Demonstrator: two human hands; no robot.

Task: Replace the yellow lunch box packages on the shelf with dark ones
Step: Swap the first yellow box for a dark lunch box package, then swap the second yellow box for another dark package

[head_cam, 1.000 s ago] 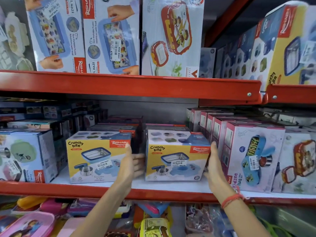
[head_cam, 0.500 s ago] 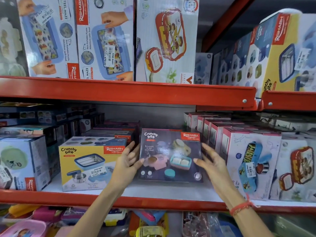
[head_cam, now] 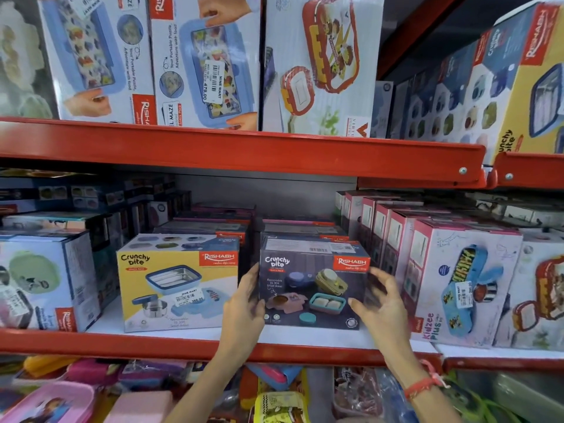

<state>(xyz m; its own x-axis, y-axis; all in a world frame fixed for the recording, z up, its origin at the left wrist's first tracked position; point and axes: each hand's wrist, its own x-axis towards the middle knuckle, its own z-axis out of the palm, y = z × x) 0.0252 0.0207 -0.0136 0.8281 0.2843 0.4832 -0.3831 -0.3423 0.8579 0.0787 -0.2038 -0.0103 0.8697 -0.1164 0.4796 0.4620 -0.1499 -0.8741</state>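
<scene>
A dark Crunchy Bite lunch box package [head_cam: 311, 282] stands upright at the front of the middle shelf [head_cam: 122, 343]. My left hand [head_cam: 244, 306] presses on its left side. My right hand [head_cam: 381, 303] is at its right side, thumb on the front corner, fingers spread and blurred. A yellow Crunchy Bite package [head_cam: 177, 282] stands just left of my left hand, facing forward. More dark packages [head_cam: 299, 230] lie stacked behind both.
Pink Kidzee boxes [head_cam: 457, 285] crowd the right, close to my right hand. A white box [head_cam: 39, 279] stands at the left. The red upper shelf beam [head_cam: 244, 151] hangs overhead, with another yellow package [head_cam: 531, 87] on the upper right. Loose lunch boxes [head_cam: 283, 404] fill the level below.
A second ago my hands held a yellow package in this spot. A dark package stands there now, and my hands have closed in on its sides.
</scene>
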